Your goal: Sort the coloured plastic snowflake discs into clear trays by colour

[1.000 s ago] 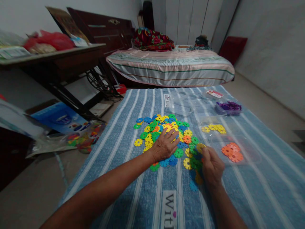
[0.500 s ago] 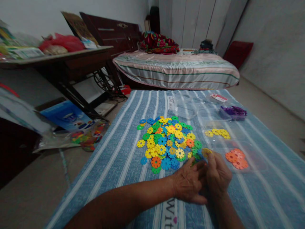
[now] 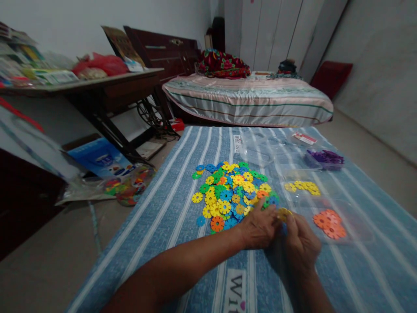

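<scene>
Both hands meet at the near right edge of the pile of snowflake discs [image 3: 233,193], which lies on the blue striped cloth [image 3: 169,208].

Left hand [image 3: 259,226]: palm down, fingers curled and reaching right toward the other hand. Fingertips touch the discs at the pile's near right corner. Whether it actually grips a disc cannot be told.

Right hand [image 3: 301,245]: fingers closed in a pinch on a yellow disc [image 3: 282,214], held just beyond the thumb and just beside the left fingertips. A blue disc [image 3: 284,228] shows below it between the two hands.

Key relation: the yellow disc lies between the hands, far of the right knuckles. The right hand is the nearer one and has it. The disc is round, with no long axis.

Right of the hands, clear trays hold sorted discs: orange discs [image 3: 329,218] nearest, yellow discs [image 3: 302,187] farther, purple pieces [image 3: 325,157] farthest.
</scene>
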`<action>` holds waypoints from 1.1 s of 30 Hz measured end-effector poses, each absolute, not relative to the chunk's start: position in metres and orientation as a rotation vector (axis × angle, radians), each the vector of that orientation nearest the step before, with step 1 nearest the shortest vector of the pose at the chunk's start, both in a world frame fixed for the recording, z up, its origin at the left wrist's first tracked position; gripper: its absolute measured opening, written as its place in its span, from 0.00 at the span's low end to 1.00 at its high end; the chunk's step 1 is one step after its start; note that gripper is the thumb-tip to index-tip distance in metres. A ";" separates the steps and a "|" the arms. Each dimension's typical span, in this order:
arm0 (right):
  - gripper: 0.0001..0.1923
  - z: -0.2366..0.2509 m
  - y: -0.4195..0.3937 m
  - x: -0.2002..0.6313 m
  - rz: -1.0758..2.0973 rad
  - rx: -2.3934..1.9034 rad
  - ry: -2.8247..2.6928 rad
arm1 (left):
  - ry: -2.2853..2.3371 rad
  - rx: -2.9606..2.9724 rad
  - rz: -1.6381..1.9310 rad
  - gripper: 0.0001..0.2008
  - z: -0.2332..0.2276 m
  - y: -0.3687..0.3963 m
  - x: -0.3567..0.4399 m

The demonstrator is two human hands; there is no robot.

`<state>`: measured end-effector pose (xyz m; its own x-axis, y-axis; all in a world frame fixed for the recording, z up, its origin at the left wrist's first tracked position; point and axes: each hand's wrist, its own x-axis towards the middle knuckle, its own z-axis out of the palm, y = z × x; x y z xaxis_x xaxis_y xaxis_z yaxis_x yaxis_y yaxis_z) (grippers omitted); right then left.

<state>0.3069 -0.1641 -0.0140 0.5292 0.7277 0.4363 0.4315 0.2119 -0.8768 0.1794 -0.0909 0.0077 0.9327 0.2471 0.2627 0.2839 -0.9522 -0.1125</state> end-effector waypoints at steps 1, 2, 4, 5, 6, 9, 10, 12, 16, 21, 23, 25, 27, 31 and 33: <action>0.15 -0.014 -0.164 0.307 0.267 -1.414 -1.104 | -0.443 -2.915 -0.396 0.14 0.007 -0.087 0.177; 0.15 -0.014 -0.164 0.306 0.261 -1.411 -1.122 | -0.478 -2.889 -0.417 0.14 0.006 -0.083 0.174; 0.15 -0.013 -0.163 0.306 0.264 -1.418 -1.147 | -0.536 -2.852 -0.444 0.15 0.005 -0.074 0.167; 0.15 -0.013 -0.163 0.305 0.271 -1.427 -1.155 | -0.572 -2.842 -0.445 0.16 0.005 -0.068 0.164; 0.16 -0.012 -0.163 0.305 0.278 -1.439 -1.161 | -0.619 -2.836 -0.436 0.16 0.005 -0.063 0.161; 0.16 -0.012 -0.163 0.304 0.299 -1.448 -1.175 | -0.783 -2.805 -0.386 0.16 0.008 -0.051 0.156; 0.16 -0.012 -0.162 0.304 0.307 -1.446 -1.176 | -0.831 -2.791 -0.383 0.16 0.010 -0.050 0.155; 0.17 -0.013 -0.162 0.304 0.324 -1.449 -1.175 | -0.891 -2.774 -0.422 0.16 0.014 -0.053 0.150; 0.17 -0.012 -0.163 0.304 0.347 -1.456 -1.157 | -0.876 -2.820 -0.531 0.21 0.020 -0.078 0.120; 0.16 -0.011 -0.166 0.301 0.387 -1.462 -1.155 | -1.062 -2.803 -0.475 0.33 0.007 -0.105 0.052; 0.16 -0.011 -0.166 0.300 0.409 -1.466 -1.166 | -1.153 -2.770 -0.437 0.38 -0.002 -0.108 0.032; 0.17 -0.012 -0.166 0.299 0.414 -1.462 -1.182 | -1.243 -2.744 -0.416 0.39 -0.009 -0.108 0.023; 0.16 -0.013 -0.164 0.297 0.406 -1.450 -1.201 | -1.304 -2.722 -0.417 0.39 -0.012 -0.103 0.025; 0.16 -0.012 -0.162 0.294 0.389 -1.430 -1.251 | -1.279 -2.687 -0.453 0.35 -0.011 -0.085 0.047; 0.16 -0.011 -0.161 0.292 0.377 -1.413 -1.283 | -1.251 -2.673 -0.478 0.33 -0.009 -0.075 0.059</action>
